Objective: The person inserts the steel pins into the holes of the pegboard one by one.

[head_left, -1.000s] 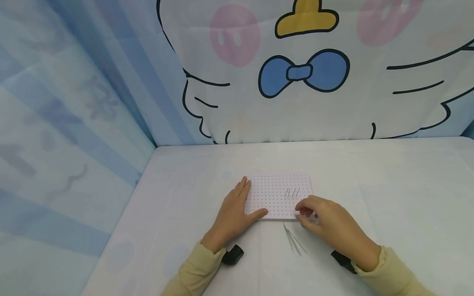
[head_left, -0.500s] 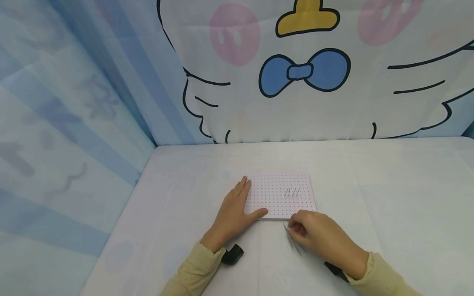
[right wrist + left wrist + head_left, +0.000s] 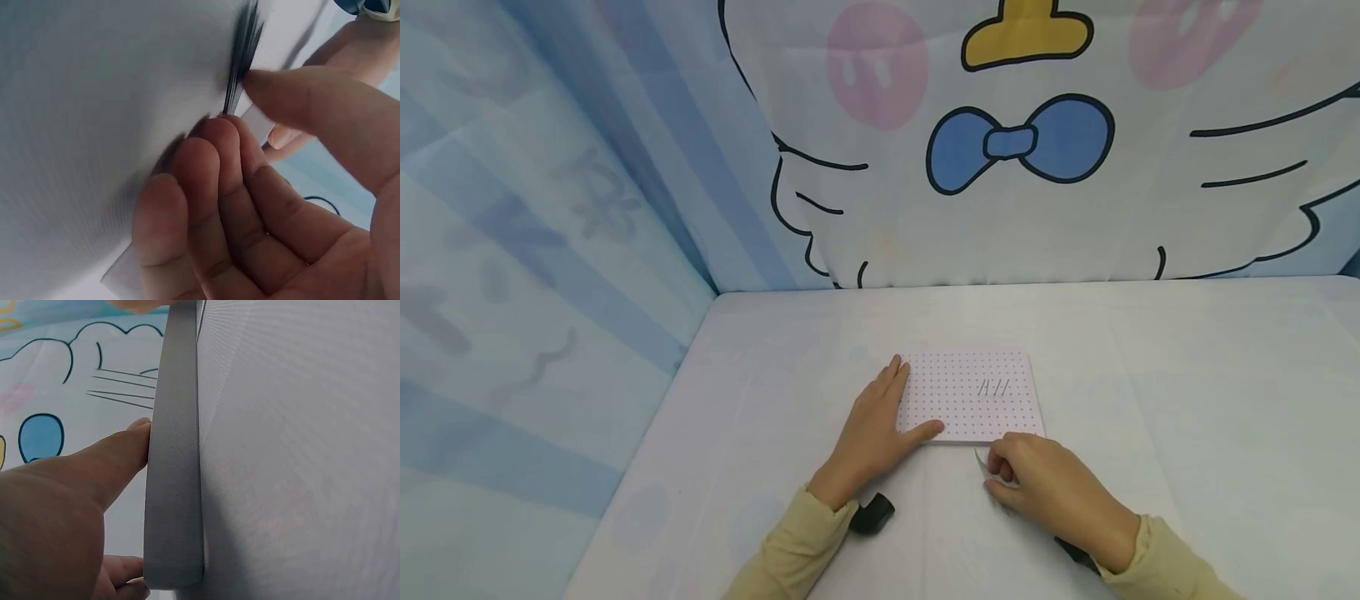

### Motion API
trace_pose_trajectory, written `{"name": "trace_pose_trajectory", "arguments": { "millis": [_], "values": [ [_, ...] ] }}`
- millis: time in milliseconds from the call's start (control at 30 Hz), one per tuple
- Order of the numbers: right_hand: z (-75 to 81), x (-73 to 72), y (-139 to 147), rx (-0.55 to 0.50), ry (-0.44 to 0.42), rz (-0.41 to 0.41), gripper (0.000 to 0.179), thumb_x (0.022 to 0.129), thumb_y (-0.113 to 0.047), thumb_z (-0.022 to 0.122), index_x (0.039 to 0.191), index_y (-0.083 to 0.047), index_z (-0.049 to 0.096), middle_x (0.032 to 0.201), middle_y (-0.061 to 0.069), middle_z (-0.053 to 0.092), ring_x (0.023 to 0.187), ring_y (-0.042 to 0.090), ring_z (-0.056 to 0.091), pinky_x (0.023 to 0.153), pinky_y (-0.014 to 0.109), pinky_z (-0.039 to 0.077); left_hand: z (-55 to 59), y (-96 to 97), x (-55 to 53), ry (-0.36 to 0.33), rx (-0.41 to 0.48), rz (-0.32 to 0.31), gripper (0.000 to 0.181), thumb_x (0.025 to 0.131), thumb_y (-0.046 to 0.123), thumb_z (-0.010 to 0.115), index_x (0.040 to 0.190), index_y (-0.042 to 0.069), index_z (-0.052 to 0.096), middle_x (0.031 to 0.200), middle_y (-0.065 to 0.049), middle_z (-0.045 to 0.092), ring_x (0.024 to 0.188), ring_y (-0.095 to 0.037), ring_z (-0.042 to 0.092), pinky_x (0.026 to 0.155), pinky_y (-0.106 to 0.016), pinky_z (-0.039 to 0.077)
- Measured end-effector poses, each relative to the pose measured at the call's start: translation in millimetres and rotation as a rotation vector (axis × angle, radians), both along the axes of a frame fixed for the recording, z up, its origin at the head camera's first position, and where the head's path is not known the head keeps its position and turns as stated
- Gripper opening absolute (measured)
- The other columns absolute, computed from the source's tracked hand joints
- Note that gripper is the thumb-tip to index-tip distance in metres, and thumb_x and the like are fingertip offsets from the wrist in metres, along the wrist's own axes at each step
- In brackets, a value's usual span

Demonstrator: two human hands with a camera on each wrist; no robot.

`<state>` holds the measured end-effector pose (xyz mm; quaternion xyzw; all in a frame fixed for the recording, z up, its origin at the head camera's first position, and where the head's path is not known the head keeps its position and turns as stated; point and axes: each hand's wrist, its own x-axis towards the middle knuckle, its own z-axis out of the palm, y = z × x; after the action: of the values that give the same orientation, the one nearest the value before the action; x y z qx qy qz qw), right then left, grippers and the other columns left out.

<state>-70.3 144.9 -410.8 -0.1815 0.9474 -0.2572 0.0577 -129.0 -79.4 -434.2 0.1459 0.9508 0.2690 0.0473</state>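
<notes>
A white board (image 3: 955, 408) dotted with rows of small holes lies on the table. Several thin metal pins (image 3: 997, 387) stand tilted in its right half. My left hand (image 3: 872, 429) rests along the board's left side, fingers straight and thumb at the near edge. In the left wrist view, the thumb touches the board's grey side (image 3: 175, 444). My right hand (image 3: 1045, 483) is low over the table at the board's near right corner, fingers loosely bent. Its thumb and forefinger tips are apart, right at a bundle of loose thin metal needles (image 3: 240, 62), partly hidden from above.
A white cloth covers the table (image 3: 1210, 400). Behind it hangs a printed curtain (image 3: 1015, 225) with a blue bow, and a blue striped curtain (image 3: 550, 292) closes off the left side. A black wrist camera (image 3: 872, 514) sits by the left cuff.
My right hand has moved from the board's right edge down and left to the loose needles, and its thumb and forefinger have parted slightly. The left hand stays on the board.
</notes>
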Motion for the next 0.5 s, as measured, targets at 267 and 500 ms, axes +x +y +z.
{"name": "trace_pose_trajectory", "arguments": {
  "millis": [267,500],
  "values": [
    [-0.7,1.9,-3.0,0.002,0.033,-0.035,0.02,0.079,-0.002,0.076,0.069,-0.014,0.063,0.06,-0.01,0.048,0.054,0.003,0.042,0.049,0.019,0.037,1.1,0.6,0.0,0.001,0.003,-0.004,0.097,0.087,0.059,0.066,0.157,0.005,0.025,0.166,-0.008,0.017,0.152,-0.028,0.02,0.122,-0.048,0.022],
    [-0.9,2.7,-4.0,0.016,0.046,-0.054,0.021,0.078,-0.003,0.076,0.068,-0.015,0.063,0.059,-0.011,0.048,0.054,0.004,0.042,0.049,0.02,0.037,2.4,0.8,0.1,0.0,-0.004,-0.005,0.097,0.088,0.059,0.066,0.157,0.005,0.025,0.166,-0.009,0.017,0.152,-0.028,0.019,0.122,-0.048,0.021]
  ]
}}
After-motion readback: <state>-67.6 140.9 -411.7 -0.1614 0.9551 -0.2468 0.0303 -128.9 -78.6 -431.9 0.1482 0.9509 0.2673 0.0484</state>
